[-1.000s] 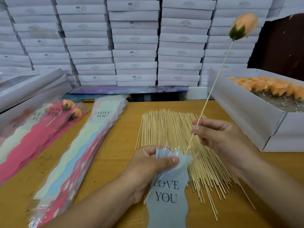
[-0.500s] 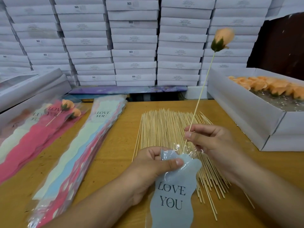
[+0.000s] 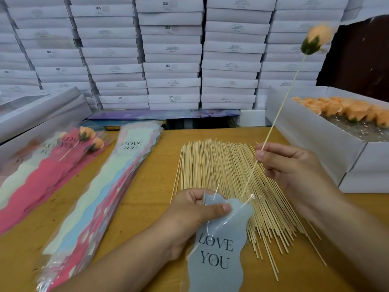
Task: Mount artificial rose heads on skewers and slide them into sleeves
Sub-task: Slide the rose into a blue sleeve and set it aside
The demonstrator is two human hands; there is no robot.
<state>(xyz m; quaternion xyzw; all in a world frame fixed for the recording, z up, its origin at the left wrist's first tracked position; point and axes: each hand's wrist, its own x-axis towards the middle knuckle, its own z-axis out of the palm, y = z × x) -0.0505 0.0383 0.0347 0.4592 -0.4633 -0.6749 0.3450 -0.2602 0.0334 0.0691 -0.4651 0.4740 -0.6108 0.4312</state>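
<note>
Rose head (image 3: 315,39), peach colour w/ green base, sits on top of a thin wooden skewer (image 3: 280,114) that the right hand (image 3: 292,165) pinches low on the shaft, thumb and fingers curled around it. Skewer leans up to the right, its bottom tip just at the mouth of the sleeve (image 3: 219,245), not yet inside as far as I can tell. Left hand (image 3: 195,211) grips the top edge of this pale blue "LOVE YOU" sleeve, thumb pressed on the front, holding it above the worktop (image 3: 147,186).

Handling, my judgement: rose on skewer is very light but top-heavy, and the stick is thin, so it can flex or snap; better to hold it low near the tip for aiming. Sleeve film is soft and slippery, approx. no stiffness, so the mouth needs to be kept open.

Loose skewers pile (image 3: 227,178) lies between the hands. Spare sleeves stack (image 3: 101,186) is at left, box of rose heads (image 3: 328,140) at right.
</note>
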